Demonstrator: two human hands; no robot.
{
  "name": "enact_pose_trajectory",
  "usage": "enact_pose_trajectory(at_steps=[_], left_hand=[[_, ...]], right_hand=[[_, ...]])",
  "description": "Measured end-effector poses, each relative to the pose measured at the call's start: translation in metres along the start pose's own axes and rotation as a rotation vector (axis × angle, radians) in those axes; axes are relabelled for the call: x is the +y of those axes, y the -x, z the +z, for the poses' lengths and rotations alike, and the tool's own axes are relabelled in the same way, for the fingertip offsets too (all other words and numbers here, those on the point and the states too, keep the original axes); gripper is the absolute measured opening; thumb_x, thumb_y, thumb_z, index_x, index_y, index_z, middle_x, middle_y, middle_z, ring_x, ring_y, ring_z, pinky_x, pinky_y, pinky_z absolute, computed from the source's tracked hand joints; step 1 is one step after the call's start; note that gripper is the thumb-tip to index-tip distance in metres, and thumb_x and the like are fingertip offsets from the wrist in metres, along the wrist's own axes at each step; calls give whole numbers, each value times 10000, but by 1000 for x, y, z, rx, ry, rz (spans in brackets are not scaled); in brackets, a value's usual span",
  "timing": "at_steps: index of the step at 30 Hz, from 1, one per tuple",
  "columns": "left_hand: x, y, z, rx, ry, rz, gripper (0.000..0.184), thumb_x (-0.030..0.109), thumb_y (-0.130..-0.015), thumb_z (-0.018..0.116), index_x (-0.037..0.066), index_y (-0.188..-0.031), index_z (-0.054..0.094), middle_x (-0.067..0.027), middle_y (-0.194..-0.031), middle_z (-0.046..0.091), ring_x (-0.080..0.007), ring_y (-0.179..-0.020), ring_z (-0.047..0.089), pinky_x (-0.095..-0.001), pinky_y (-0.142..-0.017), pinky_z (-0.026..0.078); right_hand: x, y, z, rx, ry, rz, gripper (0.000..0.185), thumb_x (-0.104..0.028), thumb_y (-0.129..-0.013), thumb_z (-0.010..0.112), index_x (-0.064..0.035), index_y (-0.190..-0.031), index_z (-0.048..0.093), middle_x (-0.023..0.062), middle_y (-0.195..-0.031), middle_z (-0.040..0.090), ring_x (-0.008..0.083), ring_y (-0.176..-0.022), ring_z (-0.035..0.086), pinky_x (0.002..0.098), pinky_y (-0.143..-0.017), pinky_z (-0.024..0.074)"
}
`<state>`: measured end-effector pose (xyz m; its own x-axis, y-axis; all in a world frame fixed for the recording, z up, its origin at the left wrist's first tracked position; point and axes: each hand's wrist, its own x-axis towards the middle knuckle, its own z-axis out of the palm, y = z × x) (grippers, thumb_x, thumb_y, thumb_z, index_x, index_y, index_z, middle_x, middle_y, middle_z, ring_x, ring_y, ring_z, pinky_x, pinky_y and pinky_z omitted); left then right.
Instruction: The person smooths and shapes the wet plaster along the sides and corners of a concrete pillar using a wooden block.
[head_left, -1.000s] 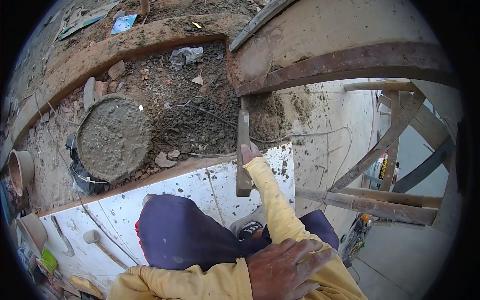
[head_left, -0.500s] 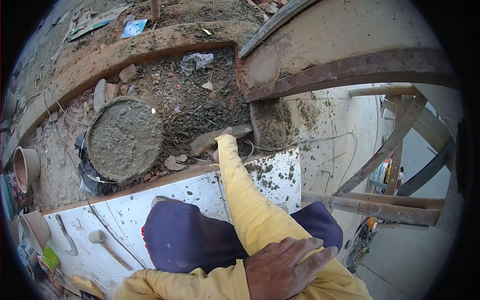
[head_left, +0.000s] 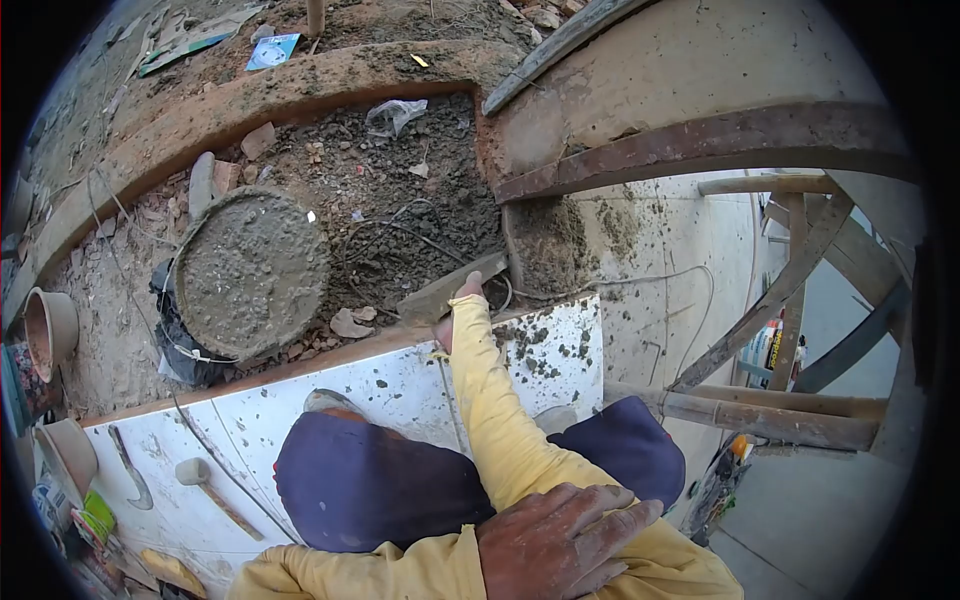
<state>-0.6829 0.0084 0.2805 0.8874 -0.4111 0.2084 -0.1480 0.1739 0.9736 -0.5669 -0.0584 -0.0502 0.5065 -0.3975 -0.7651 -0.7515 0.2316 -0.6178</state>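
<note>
"Yellow sleeves (head_left: pixel 505 420) first, nearest us: why does the left hand (head_left: pixel 565 535) lie across the right arm?"

"We'd judge that it braces the reach. Its fingers are spread and hold nothing."

"And to the left, on the white slab (head_left: pixel 290 400)?"

"We see a mallet (head_left: pixel 192 473) and a hooked tool (head_left: pixel 132 470), lying apart from both hands, perhaps parked there for easy picking up."

"Farther off, what does the right hand (head_left: pixel 468 288) have?"

"Its fingers grip a long bar (head_left: pixel 425 302) just beyond the slab's far edge, slanted, left end nearer us. We think gripping it across the middle steadies both ends; whether its underside touches soil, we can't tell."

"Why the grey mix (head_left: pixel 250 275), left of it?"

"Within reach, we suppose. Beyond, the soil bed (head_left: pixel 440 185) runs up to a raised ledge (head_left: pixel 340 78), which seems to hem it in."
</note>
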Motion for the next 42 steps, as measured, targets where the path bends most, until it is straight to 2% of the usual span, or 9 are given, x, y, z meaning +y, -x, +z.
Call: enact_pose_trajectory(at_steps=[3,5,6,8,20,21,23,29,42], left_hand=[[-1,1,-3,-30,51,-51,624,190,-826,747,76,-1379,483,-138,-1241,570,-334,-1126,556,-421,-961,468],[1,0,-8,-11,88,-43,621,182,-830,742,74,-1383,481,-142,-1236,567,-344,-1126,559,-422,-960,467],[3,0,-9,-22,83,-38,621,182,-830,742,74,-1383,481,-142,-1236,567,-344,-1126,559,-422,-960,467],[5,0,-12,77,31,46,630,175,-832,739,76,-1396,477,-142,-1225,574,-349,-1127,559,-425,-958,465],[8,2,-18,29,44,27,650,151,-812,766,69,-1398,496,-170,-1207,588,-365,-1095,578,-445,-940,480],[6,4,-15,18,49,34,650,151,-812,766,69,-1398,496,-170,-1207,588,-365,-1095,578,-445,-940,480],[1,7,-9,-9,75,3,653,168,-813,773,66,-1396,497,-178,-1212,587,-370,-1093,580,-434,-928,490],[0,-2,-4,-77,-19,-5,650,167,-815,781,48,-1390,501,-185,-1223,588,-360,-1083,593,-411,-912,501],[-9,-13,33,-168,-227,-57,656,175,-832,785,-5,-1382,477,-210,-1229,600,-375,-1068,606,-419,-910,499]], right_hand=[[-36,-9,-4,-267,-830,296,472,-411,-967,564,-43,-1262,557,152,-1297,595,293,-1148,584,489,-1000,474],[-19,-69,1,-434,381,-628,404,-341,-974,556,-34,-1237,575,161,-1283,612,315,-1180,587,523,-994,482],[-31,-75,12,-428,371,-635,404,-341,-974,556,-34,-1237,575,161,-1283,612,315,-1180,587,523,-994,482],[-61,-75,32,-357,-1082,438,368,-293,-986,538,-17,-1226,582,175,-1244,636,332,-1154,613,511,-974,509],[-62,-109,108,-465,-248,496,566,-515,-1003,440,-67,-1324,565,171,-1243,633,332,-1097,622,445,-963,501],[13,-146,82,-410,12,-73,674,-564,-986,443,-61,-1433,472,168,-1320,601,331,-1165,592,407,-1011,455],[20,-72,67,98,93,-225,708,-579,-978,454,-68,-1467,432,150,-1313,610,312,-1191,580,402,-1005,451],[12,-56,14,-653,459,-411,709,-523,-939,560,-78,-1477,436,175,-1440,525,309,-1299,531,367,-1077,405],[-21,-82,-84,86,-132,-614,609,-413,-979,518,-62,-1471,441,197,-1399,546,330,-1272,531,370,-1066,397]])
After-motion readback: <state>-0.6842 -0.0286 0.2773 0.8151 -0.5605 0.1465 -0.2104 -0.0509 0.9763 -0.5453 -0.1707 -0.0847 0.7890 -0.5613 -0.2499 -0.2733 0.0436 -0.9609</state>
